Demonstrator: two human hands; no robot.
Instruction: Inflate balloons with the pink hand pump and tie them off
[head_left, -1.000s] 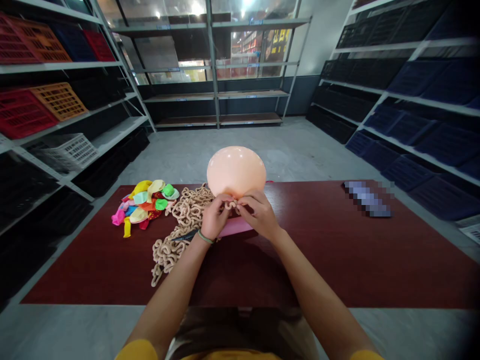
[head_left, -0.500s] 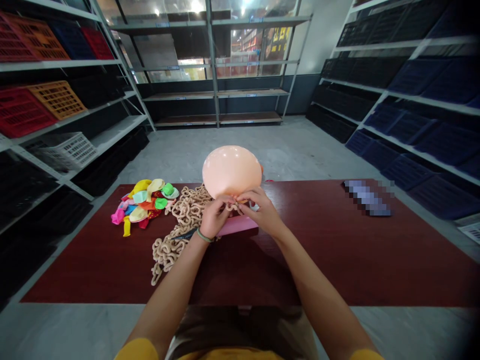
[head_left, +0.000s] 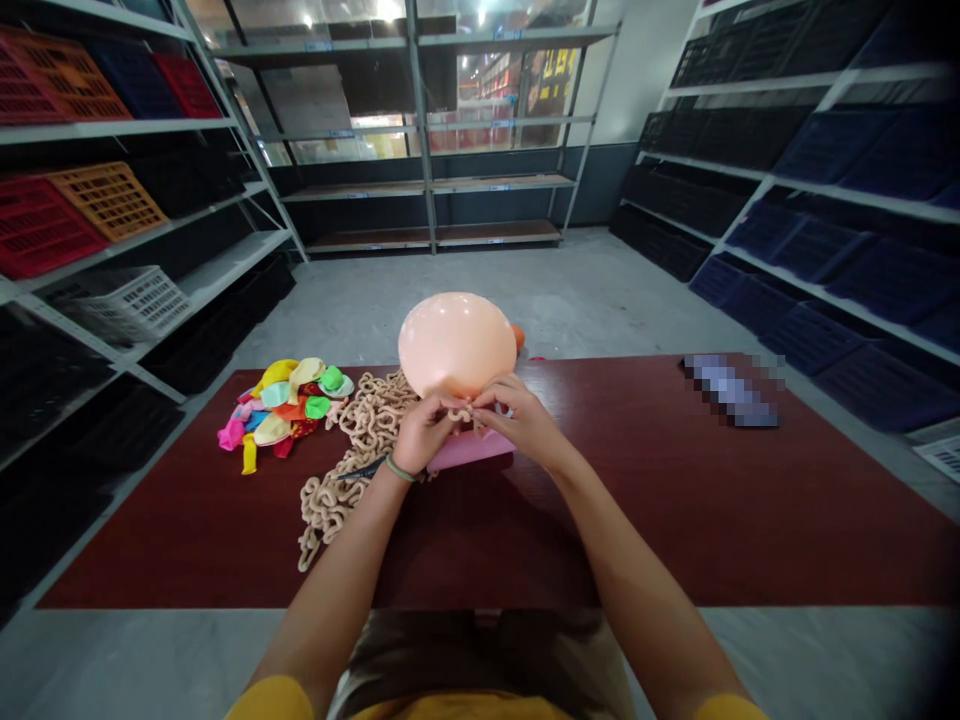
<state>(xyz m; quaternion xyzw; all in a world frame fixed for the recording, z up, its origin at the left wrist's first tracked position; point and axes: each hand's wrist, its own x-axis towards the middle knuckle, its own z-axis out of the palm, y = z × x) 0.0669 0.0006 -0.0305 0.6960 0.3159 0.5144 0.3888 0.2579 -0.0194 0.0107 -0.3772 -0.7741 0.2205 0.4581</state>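
The left hand (head_left: 424, 430) and right hand (head_left: 517, 420) meet in a closed fingertip pinch on the neck of the peach balloon (head_left: 456, 340), which sits at their 12 o'clock just above the surface (head_left: 675, 520). It looks light, soft, springy and easily burst, so the neck seems the safest hold. Fingers hide the neck itself, and I cannot tell if a link of the beige chain (head_left: 360, 440), heaped at 9 o'clock, is pinched too. An object (head_left: 731, 390) at 2 o'clock is blurred.

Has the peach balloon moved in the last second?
Yes, slightly left: the balloon now uncovers an orange thing behind its right edge, which it hid a second ago.
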